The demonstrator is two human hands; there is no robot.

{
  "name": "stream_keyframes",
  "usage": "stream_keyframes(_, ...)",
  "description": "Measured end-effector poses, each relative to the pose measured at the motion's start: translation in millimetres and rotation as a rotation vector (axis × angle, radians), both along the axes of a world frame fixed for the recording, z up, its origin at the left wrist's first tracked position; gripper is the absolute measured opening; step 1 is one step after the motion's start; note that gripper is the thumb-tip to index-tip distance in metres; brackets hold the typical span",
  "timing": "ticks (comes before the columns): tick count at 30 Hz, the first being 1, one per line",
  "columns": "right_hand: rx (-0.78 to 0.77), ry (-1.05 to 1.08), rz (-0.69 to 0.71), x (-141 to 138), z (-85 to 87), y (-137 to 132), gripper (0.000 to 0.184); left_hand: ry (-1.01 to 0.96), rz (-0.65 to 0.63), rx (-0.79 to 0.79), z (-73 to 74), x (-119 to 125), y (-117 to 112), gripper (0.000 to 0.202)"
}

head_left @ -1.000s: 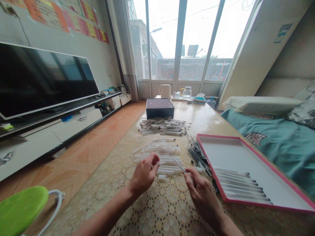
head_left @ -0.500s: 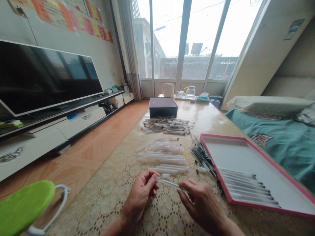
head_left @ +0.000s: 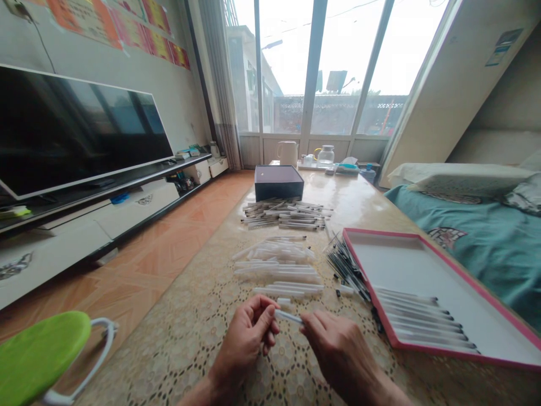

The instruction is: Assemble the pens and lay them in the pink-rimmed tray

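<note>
Between my two hands a slim whitish pen barrel (head_left: 289, 317) is held above the patterned table. My left hand (head_left: 249, 332) pinches its left end with thumb and forefinger. Around its right end the fingers of my right hand (head_left: 338, 344) are closed, hiding that tip. Just beyond lie rows of clear pen tubes (head_left: 276, 270) and a short clear piece (head_left: 285, 301). Dark thin refills (head_left: 344, 265) with small black caps (head_left: 337, 293) are heaped to the right. Several black-ended pens (head_left: 426, 321) lie lined up in a pink-rimmed white box lid (head_left: 391, 338).
A pile of dark-tipped tubes (head_left: 287, 215) lies before a dark box (head_left: 279, 189). At the table's far end stand a beige jug (head_left: 288, 153) and a glass pot (head_left: 326, 155). A green stool (head_left: 46, 355) is at left, a teal-covered bed (head_left: 477, 231) at right.
My right hand has slid left along the pen barrel, closer to my left hand, so less of it shows. The camera view has shifted slightly.
</note>
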State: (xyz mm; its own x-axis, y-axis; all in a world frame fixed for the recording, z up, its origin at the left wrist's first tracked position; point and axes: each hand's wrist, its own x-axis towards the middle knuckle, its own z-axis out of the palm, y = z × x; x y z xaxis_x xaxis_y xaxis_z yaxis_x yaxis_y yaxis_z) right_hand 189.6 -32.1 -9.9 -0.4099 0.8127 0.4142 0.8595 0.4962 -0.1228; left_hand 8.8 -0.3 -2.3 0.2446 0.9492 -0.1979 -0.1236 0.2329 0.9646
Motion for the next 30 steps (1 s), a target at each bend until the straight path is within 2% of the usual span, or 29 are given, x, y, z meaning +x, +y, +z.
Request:
stream_keyframes(3, -0.079, 0.043, -0.005, -0.6, -0.5, -1.7, 0.017, -0.013, 0.002, 0.022, -0.2, 0.1, -1.7, 0.03)
stream_keyframes(10, -0.393, 0.259, -0.025, 2.0, 1.3, -0.3, 0.027, -0.013, -0.054, 0.08, -3.6, -0.5, 0.0, 0.027)
stream_keyframes(18, -0.599, 0.466, 0.013, 5.7, 12.4, -1.7, 0.032, 0.001, -0.104, 0.142, -1.1, -2.4, -3.7, 0.022)
stream_keyframes(21, -0.612, 0.515, 0.027, 4.7, 10.8, -1.3, 0.033, 0.013, -0.09, 0.163, 1.2, -2.1, -4.8, 0.021)
stream_keyframes(25, -0.523, 0.421, -0.005, 2.4, 8.7, 2.7, 0.033, 0.005, -0.1, 0.126, -2.1, 0.4, -1.3, 0.024)
stream_keyframes(27, -0.442, 0.353, -0.03, 5.2, 14.5, 4.6, 0.033, 0.003, -0.093, 0.113, -5.5, 1.8, 1.3, 0.028)
stream_keyframes(30, -0.357, 0.35, -0.068, 22.3, 34.4, 5.2, 0.032, 0.017, -0.086, 0.112, -8.9, 2.8, 4.1, 0.046)
